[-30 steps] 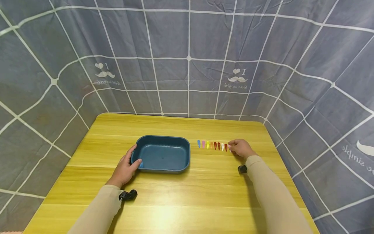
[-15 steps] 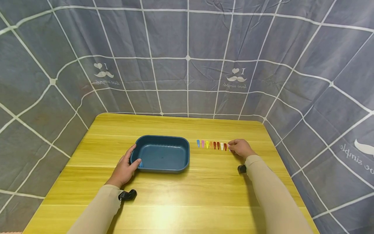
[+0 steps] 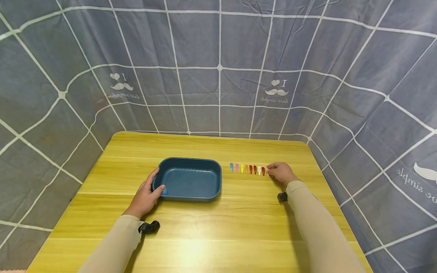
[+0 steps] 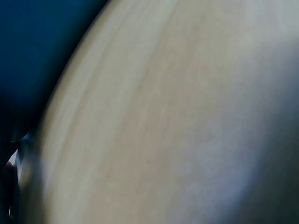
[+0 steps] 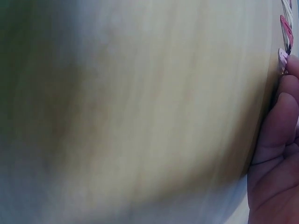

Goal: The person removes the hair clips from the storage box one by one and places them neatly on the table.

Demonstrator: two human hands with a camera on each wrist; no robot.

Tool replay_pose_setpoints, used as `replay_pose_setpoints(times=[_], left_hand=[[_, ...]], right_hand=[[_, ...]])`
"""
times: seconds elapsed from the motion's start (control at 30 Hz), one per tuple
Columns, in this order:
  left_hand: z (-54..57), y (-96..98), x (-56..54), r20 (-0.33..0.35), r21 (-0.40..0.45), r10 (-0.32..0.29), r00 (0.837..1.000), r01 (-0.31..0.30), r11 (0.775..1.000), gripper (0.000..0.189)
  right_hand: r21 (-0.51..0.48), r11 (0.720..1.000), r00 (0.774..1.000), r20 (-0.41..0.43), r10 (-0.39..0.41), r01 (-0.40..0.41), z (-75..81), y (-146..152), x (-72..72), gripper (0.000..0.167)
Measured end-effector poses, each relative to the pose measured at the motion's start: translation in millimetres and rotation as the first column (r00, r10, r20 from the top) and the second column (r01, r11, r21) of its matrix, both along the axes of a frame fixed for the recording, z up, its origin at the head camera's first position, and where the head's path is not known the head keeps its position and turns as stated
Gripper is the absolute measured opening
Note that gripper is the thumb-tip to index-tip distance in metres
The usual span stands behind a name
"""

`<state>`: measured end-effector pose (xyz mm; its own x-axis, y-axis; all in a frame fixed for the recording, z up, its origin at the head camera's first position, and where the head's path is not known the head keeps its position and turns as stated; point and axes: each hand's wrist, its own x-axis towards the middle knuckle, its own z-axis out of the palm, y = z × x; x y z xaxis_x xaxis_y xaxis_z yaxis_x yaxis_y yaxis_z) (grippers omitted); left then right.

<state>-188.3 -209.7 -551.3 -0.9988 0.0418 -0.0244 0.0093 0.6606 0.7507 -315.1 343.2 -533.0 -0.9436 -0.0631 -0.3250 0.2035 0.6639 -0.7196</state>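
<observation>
In the head view my left hand (image 3: 144, 197) grips the left side of a dark blue plastic basin (image 3: 189, 198), thumb over the rim and fingers along the outer wall. A small bright blue patch (image 3: 165, 191) shows inside the basin beside the thumb. To the right, my right hand (image 3: 282, 173) pinches a pale pink snap hair clip (image 5: 282, 57) at the right end of a row of hair clips. The row runs through a blue clip (image 3: 231, 167), a pink clip (image 3: 237, 167), a yellow clip (image 3: 242, 168), an orange one, several dark red ones and a white clip (image 3: 259, 170).
Everything stands on a yellow wood-grain table (image 3: 218, 235). A grey curtain (image 3: 201, 87) with white grid lines encloses its back and sides. Each wrist carries a small black camera (image 3: 150, 227). The left wrist view is mostly blurred tabletop.
</observation>
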Motion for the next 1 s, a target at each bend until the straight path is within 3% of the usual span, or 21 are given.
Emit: replay_pose_setpoints(times=[1.0], left_hand=[[3.1, 1.5, 1.5, -0.001, -0.005, -0.001, 1.000, 0.001, 1.000, 0.075]], right_hand=[[-0.018, 0.999, 0.999, 0.010, -0.033, 0.034, -0.9, 2.4, 1.6, 0.039]])
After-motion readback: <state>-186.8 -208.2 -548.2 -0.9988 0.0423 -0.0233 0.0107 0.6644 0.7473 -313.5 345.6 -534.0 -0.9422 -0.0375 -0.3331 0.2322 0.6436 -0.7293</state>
